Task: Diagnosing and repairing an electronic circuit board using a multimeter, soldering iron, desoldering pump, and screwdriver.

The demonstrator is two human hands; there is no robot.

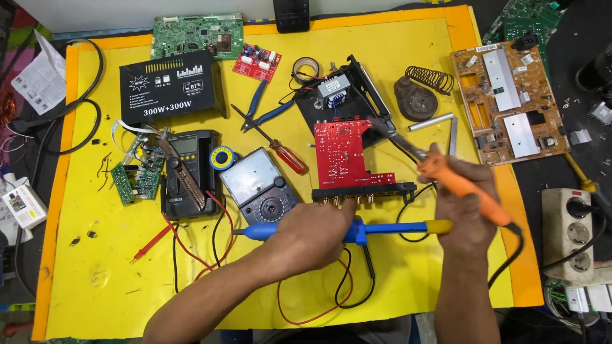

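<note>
Red circuit board [343,153], flat and L-shaped, lies mid-table [95,267] on yellow matting, black connector strip along its near edge. Right hand [462,207] grips an orange-handled soldering iron [446,175], metal tip over the board. Left hand [315,236] holds a blue cylindrical desoldering pump [389,228].

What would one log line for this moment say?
left hand: holds blue suction pump | right hand: holds orange soldering iron | tip: over red circuit board | surface: yellow mat

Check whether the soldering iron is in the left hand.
No, the right hand holds the orange soldering iron; the left hand holds a blue tool.
</note>
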